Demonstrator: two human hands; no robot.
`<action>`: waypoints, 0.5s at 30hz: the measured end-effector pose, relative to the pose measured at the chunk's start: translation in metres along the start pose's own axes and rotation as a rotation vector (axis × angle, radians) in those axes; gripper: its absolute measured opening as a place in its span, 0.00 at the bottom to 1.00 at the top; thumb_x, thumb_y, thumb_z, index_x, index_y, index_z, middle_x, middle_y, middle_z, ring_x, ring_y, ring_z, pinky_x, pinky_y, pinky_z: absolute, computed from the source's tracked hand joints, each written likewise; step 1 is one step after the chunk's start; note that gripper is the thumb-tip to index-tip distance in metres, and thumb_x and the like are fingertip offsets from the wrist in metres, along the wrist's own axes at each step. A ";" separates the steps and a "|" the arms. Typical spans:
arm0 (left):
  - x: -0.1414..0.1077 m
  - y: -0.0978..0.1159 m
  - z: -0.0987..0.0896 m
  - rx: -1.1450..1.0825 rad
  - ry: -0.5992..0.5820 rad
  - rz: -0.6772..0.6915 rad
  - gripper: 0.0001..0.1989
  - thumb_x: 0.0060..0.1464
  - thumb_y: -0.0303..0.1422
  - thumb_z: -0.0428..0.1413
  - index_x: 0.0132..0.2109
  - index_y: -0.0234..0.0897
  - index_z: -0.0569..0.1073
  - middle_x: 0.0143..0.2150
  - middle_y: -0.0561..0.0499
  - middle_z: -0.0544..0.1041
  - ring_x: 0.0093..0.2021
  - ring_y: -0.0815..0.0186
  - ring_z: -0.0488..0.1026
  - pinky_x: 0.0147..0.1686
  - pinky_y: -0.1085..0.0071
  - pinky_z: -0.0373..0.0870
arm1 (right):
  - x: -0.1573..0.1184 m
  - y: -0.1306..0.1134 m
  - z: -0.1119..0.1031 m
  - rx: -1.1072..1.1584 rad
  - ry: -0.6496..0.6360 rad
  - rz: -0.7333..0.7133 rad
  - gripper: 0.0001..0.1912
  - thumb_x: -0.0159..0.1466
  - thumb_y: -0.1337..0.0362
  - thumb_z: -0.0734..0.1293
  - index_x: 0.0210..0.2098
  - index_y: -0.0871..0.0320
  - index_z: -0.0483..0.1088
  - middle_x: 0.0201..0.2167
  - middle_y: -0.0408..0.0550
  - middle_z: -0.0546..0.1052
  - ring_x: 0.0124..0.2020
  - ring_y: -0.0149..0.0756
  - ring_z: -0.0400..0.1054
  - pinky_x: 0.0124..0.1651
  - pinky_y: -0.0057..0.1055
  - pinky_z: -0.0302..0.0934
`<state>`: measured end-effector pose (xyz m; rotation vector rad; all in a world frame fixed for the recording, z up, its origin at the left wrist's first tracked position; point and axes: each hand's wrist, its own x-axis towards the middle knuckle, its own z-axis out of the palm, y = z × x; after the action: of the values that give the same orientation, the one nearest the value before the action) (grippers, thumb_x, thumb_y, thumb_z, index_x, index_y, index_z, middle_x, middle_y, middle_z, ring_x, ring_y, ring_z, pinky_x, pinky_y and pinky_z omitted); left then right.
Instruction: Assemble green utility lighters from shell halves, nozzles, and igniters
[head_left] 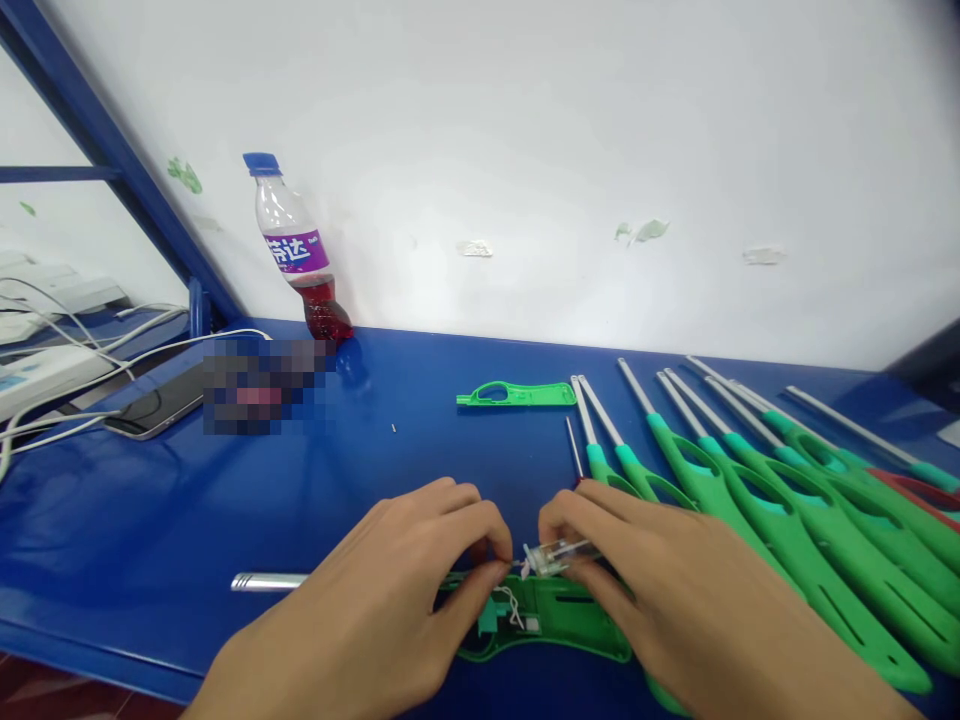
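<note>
My right hand (630, 570) grips a small clear plastic lighter fuel tank (551, 557) with a pale nozzle end that faces left. Close beside that end, the thumb and index finger of my left hand (405, 580) pinch a thin pale strand that looks like wire. Below both hands lies an open green lighter half-shell (570, 610), with a teal part (489, 617) and white wires (511, 605) inside. A metal lighter tube (266, 582) sticks out to the left from under my left hand. My fingers partly hide the shell and the tank.
Several green lighters (795, 500) with metal tubes lie at the right, one with red. A loose green half-shell (525, 396) and a thin screwdriver-like rod (574, 447) lie ahead. A tiny pale piece (394, 428), a bottle (300, 250) and a phone (161, 395) with cables are further left.
</note>
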<state>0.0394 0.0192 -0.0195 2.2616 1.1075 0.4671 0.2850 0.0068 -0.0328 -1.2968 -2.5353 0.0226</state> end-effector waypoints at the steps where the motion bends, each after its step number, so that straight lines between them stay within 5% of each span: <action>1: -0.001 0.000 0.000 -0.001 -0.004 -0.002 0.09 0.71 0.26 0.54 0.44 0.48 0.73 0.42 0.60 0.76 0.43 0.67 0.74 0.46 0.69 0.64 | 0.000 0.000 -0.001 -0.004 -0.009 0.004 0.15 0.66 0.78 0.61 0.43 0.50 0.64 0.35 0.40 0.77 0.30 0.36 0.76 0.28 0.32 0.55; 15: 0.003 0.001 -0.001 0.003 -0.016 0.001 0.09 0.71 0.26 0.53 0.44 0.48 0.73 0.42 0.60 0.76 0.43 0.67 0.73 0.44 0.69 0.64 | 0.000 -0.001 -0.001 0.027 0.040 -0.001 0.17 0.64 0.79 0.62 0.41 0.48 0.61 0.33 0.37 0.75 0.27 0.39 0.74 0.27 0.36 0.53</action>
<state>0.0418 0.0212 -0.0180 2.2650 1.0998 0.4478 0.2845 0.0063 -0.0322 -1.2734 -2.4936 0.0308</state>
